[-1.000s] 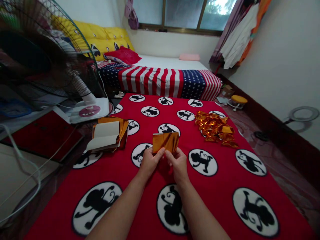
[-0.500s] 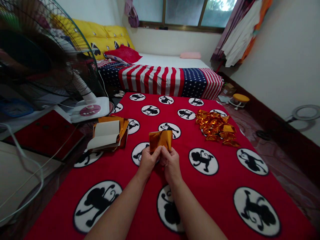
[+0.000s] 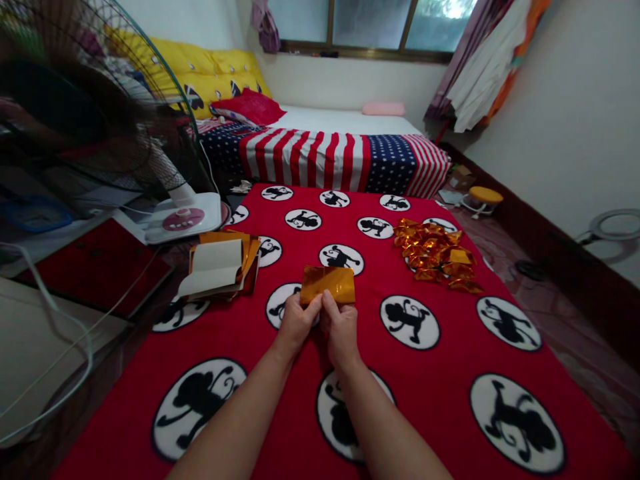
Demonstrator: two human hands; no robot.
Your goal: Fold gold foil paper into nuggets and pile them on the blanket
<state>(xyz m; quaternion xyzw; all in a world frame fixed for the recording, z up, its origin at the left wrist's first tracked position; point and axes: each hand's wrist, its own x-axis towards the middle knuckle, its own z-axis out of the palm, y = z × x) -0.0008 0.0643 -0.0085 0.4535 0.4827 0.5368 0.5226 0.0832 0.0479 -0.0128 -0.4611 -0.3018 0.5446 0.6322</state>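
A folded sheet of shiny gold foil paper (image 3: 330,283) is held between both hands above the red cloth. My left hand (image 3: 296,321) pinches its lower left part, thumb on top. My right hand (image 3: 341,325) grips the lower edge just beside it, and the two thumbs nearly meet. The fingers under the sheet are hidden. To the left lies a stack of gold and white paper sheets (image 3: 213,263), the top one pale and creased. A pile of folded gold foil pieces (image 3: 435,253) lies to the right.
The red cloth (image 3: 430,400) with monkey circles covers the surface before me. An electric fan (image 3: 183,213) stands at the left with its blades blurred. Behind are a bed with a striped, starred cover (image 3: 310,160) and a yellow stool (image 3: 485,195). A white cable (image 3: 60,320) hangs at left.
The gold foil paper now shows a flatter, wider face, its right side reaching farther right. Both hands keep their hold in nearly the same place. The view has shifted slightly.
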